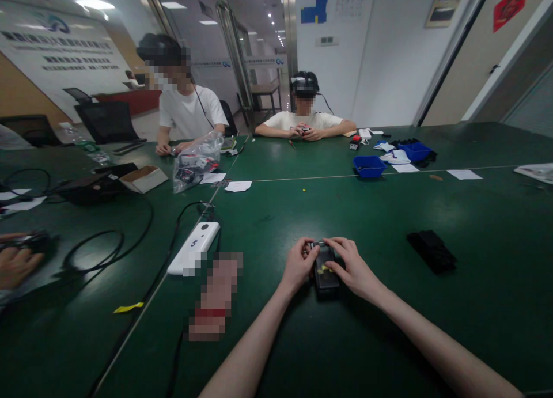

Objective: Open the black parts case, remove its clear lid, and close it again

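Both of my hands hold a small black device (pixel 325 273) with a yellow part showing on its top, just above the green table (pixel 302 213). My left hand (pixel 297 266) is curled round its left side, thumb and fingers pinching near the top end. My right hand (pixel 353 266) wraps over its right side, with fingers bent across the top. The device's lower end rests on or close to the table.
A black pouch (pixel 432 251) lies to the right. A white power strip (pixel 194 248) with black cables sits to the left. Further off are blue trays (pixel 369 166), a clear plastic bag (pixel 196 162), a cardboard box (pixel 144 178) and paper slips. Two people sit across the table; another person's hand (pixel 15 265) is at far left.
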`<act>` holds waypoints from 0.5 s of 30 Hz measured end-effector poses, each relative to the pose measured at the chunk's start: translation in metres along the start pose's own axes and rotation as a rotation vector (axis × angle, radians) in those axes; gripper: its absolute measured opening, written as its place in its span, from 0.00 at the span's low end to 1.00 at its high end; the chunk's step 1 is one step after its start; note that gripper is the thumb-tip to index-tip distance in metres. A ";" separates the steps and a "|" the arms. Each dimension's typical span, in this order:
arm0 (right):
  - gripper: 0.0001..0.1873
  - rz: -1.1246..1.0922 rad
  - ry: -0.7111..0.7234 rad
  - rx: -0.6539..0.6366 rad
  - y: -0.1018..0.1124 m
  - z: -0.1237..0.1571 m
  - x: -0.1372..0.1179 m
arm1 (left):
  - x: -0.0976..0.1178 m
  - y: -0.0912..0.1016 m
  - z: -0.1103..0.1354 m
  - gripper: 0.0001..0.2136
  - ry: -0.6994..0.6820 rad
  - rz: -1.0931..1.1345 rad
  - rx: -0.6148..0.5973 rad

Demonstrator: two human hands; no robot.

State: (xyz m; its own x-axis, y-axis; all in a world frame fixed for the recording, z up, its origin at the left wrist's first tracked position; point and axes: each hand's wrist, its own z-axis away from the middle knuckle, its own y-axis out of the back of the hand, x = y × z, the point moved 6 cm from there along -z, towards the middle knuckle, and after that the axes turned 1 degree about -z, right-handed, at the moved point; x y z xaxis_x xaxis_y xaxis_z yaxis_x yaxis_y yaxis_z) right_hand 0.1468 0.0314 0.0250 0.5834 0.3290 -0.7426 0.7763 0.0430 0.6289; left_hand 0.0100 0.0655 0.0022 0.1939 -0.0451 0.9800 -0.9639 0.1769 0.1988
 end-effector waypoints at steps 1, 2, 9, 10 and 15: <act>0.22 -0.002 0.000 0.009 0.000 0.000 0.000 | 0.001 0.000 0.000 0.12 -0.007 -0.009 0.004; 0.21 -0.015 -0.002 0.012 -0.001 0.001 0.001 | 0.001 0.001 0.000 0.11 -0.017 -0.019 0.011; 0.22 -0.123 -0.155 0.015 -0.007 -0.003 0.015 | 0.000 0.003 -0.001 0.11 -0.028 0.002 0.063; 0.19 -0.117 -0.153 0.001 -0.008 -0.004 0.014 | -0.001 0.003 -0.001 0.11 -0.020 0.015 0.071; 0.19 -0.179 -0.082 -0.016 -0.009 -0.004 0.007 | -0.002 0.004 0.000 0.14 0.020 0.116 0.088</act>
State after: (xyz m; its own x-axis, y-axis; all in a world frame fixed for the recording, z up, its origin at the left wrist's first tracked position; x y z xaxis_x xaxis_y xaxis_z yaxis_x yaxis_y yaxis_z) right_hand 0.1428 0.0368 0.0150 0.4546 0.2370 -0.8586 0.8658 0.1087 0.4884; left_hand 0.0060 0.0660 0.0007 0.0828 -0.0092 0.9965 -0.9922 0.0932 0.0833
